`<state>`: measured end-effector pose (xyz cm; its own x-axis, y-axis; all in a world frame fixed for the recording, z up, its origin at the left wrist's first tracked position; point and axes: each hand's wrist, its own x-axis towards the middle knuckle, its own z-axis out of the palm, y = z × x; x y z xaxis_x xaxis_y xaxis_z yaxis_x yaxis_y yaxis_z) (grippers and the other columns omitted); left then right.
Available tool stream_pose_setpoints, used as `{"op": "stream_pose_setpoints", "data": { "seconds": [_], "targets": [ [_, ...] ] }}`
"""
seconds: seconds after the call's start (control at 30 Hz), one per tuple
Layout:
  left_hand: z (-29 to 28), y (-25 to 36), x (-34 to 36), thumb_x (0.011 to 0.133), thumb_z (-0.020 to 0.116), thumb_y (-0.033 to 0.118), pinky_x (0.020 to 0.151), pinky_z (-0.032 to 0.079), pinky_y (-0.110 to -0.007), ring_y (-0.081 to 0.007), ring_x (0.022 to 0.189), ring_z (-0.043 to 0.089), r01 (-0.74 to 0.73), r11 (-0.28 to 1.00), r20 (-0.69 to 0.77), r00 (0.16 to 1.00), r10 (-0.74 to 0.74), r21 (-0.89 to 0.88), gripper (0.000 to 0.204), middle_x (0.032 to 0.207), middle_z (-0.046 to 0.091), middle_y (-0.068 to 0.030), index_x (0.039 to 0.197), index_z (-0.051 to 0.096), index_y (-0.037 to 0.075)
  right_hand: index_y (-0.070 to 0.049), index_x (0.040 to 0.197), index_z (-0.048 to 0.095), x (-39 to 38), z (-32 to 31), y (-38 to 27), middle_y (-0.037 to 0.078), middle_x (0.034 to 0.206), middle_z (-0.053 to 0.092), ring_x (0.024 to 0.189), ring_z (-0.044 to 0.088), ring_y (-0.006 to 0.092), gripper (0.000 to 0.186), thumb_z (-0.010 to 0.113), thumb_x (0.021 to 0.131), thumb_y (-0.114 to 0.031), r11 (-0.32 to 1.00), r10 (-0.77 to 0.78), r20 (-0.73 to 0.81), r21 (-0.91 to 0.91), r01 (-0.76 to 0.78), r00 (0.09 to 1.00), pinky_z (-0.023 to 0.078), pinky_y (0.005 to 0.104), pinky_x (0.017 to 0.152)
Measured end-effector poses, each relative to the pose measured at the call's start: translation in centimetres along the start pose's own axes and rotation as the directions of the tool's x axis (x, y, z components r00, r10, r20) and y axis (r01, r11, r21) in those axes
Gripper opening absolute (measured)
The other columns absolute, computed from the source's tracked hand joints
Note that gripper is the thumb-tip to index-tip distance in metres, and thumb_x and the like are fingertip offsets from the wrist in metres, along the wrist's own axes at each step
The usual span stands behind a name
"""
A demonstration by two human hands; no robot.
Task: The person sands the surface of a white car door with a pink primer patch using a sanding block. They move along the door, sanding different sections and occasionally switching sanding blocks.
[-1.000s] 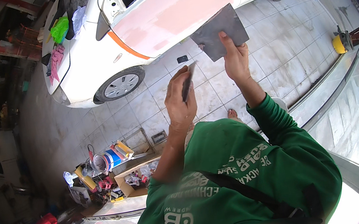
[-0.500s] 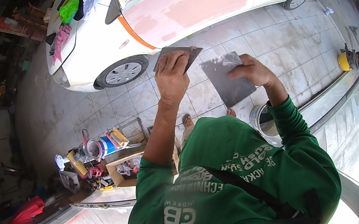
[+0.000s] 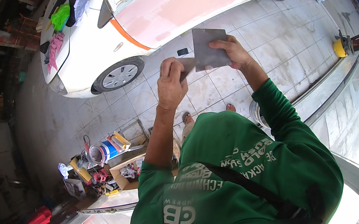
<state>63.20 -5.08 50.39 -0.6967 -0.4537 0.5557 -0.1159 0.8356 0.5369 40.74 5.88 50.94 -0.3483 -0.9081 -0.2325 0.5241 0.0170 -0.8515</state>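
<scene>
While the right plate (image 3: 202, 39), a flat grey sheet, stands out leftward from the right hand (image 3: 236, 53), that thumb lies across its face and the other fingers, mostly hidden, back its right side, so it is grasped. The left plate (image 3: 187, 67) juts rightward out of the left hand (image 3: 170, 84), whose fingers curl over its near end and grip it; I can't see where that thumb presses. The facing edges come close together above the tiled floor (image 3: 141, 104), though I can't tell whether they touch. Beyond the hands a small black object (image 3: 183, 51) lies on the tiles, near the white car (image 3: 97, 44) with its pinkish door (image 3: 182, 6). Down to the person's left sit a blue can (image 3: 110, 149) and a cluttered box (image 3: 118, 179).
</scene>
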Motion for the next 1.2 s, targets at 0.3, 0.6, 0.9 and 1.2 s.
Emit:
{"op": "stream_pose_setpoints", "data": {
  "seconds": [0.3, 0.6, 0.9, 1.2],
  "targets": [
    [-3.2, -2.9, -11.6, 0.086, 0.059, -0.004, 0.086, 0.059, -0.043, -0.0375, 0.104, 0.067, 0.181, 0.967, -0.132, 0.978, -0.159, 0.18, 0.037, 0.125, 0.062, -0.0202, 0.123, 0.06, 0.001, 0.006, 0.11, 0.063, 5.3, 11.5, 12.5, 0.017, 0.093, 0.071, 0.088, 0.068, 0.0259, 0.03, 0.06, 0.094, -0.02, 0.752, -0.396, -0.199, -0.63, 0.192, 0.897, 0.051, 0.0362, 0.078],
    [-12.6, -20.1, -25.2, 0.089, 0.054, 0.005, 0.081, 0.054, -0.052, -0.0461, 0.094, 0.066, 0.815, 0.474, -0.173, 0.547, -0.819, 0.334, 0.033, 0.103, 0.07, -0.0262, 0.121, 0.061, 0.004, 0.002, 0.115, 0.066, 6.1, 9.7, 15.9, 0.011, 0.113, 0.064, 0.099, 0.06, 0.0195, 0.031, 0.062, 0.095, -0.02, 0.921, -0.187, -0.272, -0.382, 0.072, 0.944, 0.047, 0.0316, 0.089],
    [-19.6, -15.4, -17.2, 0.092, 0.069, 0.016, 0.079, 0.055, -0.031, -0.0179, 0.087, 0.068, 0.804, 0.212, -0.042, 0.228, -0.973, -0.556, 0.027, 0.096, 0.073, -0.0103, 0.114, 0.067, 0.0, 0.002, 0.114, 0.065, 2.6, 8.0, 13.9, 0.017, 0.116, 0.065, 0.108, 0.065, 0.0317, 0.029, 0.062, 0.085, 0.0, 0.388, -0.568, 0.138, -0.824, 0.412, 0.812, 0.053, 0.0384, 0.093],
    [-4.1, -4.1, -0.3, 0.089, 0.067, 0.009, 0.067, 0.054, -0.036, -0.022, 0.077, 0.071, 0.554, 0.626, 0.071, 0.777, -0.625, -0.549, 0.014, 0.089, 0.073, -0.0136, 0.095, 0.067, -0.004, -0.004, 0.16, 0.017, 7.3, 16.4, 6.7, 0.012, 0.162, 0.031, 0.132, 0.039, 0.0204, 0.075, 0.041, 0.104, -0.046, 0.878, -0.418, 0.144, -0.189, 0.44, 0.897, 0.032, 0.0331, 0.109]
  ]
}}
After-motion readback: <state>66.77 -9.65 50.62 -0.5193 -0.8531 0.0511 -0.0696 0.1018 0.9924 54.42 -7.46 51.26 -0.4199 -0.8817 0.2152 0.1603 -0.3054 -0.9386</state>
